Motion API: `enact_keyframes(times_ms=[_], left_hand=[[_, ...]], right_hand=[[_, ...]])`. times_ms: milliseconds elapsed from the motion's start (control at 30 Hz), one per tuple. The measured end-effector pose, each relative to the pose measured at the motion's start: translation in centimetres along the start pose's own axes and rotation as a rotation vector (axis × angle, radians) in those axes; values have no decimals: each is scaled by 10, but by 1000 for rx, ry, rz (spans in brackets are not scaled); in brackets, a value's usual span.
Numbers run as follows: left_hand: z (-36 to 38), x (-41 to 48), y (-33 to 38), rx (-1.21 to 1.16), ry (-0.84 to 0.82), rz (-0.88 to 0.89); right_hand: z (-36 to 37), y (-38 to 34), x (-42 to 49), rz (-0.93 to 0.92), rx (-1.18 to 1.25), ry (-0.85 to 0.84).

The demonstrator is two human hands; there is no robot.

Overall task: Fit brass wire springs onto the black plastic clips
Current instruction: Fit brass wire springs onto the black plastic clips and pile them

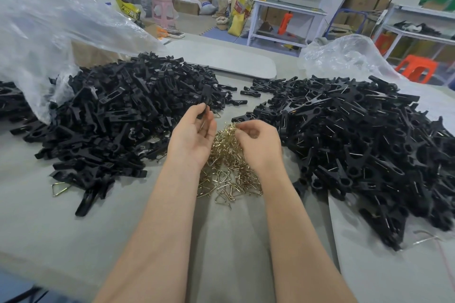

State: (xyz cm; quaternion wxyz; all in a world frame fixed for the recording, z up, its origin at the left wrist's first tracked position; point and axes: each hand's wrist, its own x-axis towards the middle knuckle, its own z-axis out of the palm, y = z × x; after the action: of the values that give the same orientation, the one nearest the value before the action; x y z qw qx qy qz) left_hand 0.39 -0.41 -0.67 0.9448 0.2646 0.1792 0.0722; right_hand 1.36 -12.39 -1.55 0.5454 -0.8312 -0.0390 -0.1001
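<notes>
Cardboard boxes and white shelving are filling the far side of a workshop, and a grey counter [73, 229] is carrying the work.

At its middle, a black clip [205, 99] is standing nearly upright. Its long axis is running from near to far, and its lower end is being pinched between the thumb and curled fingertips of the left hand [194, 135]. Just to the near right, the brass springs [229, 167] are lying in a tangled heap between both forearms. The right hand [258, 145] is pinching into the top of that heap with its fingertips drawn together. Whether it is lifting out one spring or several, I cannot tell.

The clip is sitting up and to the far left of the right fingertips, with a short gap between them. The right hand is therefore the nearer one to the wire, and it will likely have to bring a spring across to the clip.

Further out, loose clips [123, 110] are heaping on the left, beside a clear plastic bag [49, 27]. On the right, clips showing wire [357, 135] are piling up.
</notes>
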Motion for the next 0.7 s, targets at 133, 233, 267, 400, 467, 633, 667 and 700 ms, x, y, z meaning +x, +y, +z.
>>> enact_keyframes(times_ms=[133,233,267,400,467,633,667,700], left_hand=[[0,3,1,34,52,80],[-1,3,0,66,69,158],[-1,4,-1,72,71,169],[0,4,0,85,66,169],[0,4,-1,109,52,158],[2,2,-4,254,2,184],[2,2,-5,296,-3,191],[3,2,-5,331,-5,196]], right_hand=[[-1,-5,-3,-120,51,47],[4,0,-6,-70,-205,-92],[3,0,-5,-56,-181,-80],[-5,-6,0,-51,-25,-8],[-6,-10,-3,-112,-10,55],[-9,-8,-4,-164,-145,66],[-8,-5,-3,-111,-168,44],[-8,-3,-1,-64,-145,40]])
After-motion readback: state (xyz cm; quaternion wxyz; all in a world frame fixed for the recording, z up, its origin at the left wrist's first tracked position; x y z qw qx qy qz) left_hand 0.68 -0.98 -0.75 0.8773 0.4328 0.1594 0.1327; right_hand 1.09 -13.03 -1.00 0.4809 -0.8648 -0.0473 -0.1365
